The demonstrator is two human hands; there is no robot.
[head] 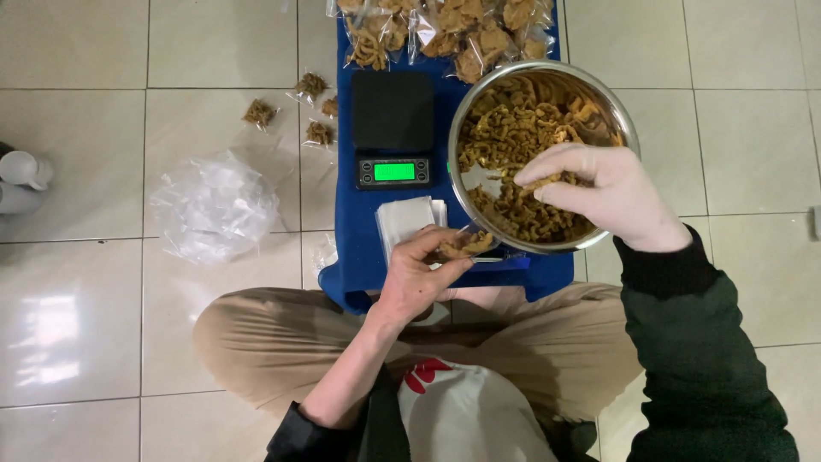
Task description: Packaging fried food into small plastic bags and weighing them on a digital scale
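Observation:
A round steel bowl full of brown fried snack pieces rests on a blue stool. My right hand, in a thin white glove, reaches into the bowl and pinches some pieces. My left hand is bare and holds a small clear plastic bag with a few pieces in it, right at the bowl's near rim. A black digital scale with a lit green display sits left of the bowl.
Filled clear bags lie at the stool's far end. A stack of empty small bags sits below the scale. A crumpled clear plastic sheet and a few small filled packets lie on the tiled floor to the left.

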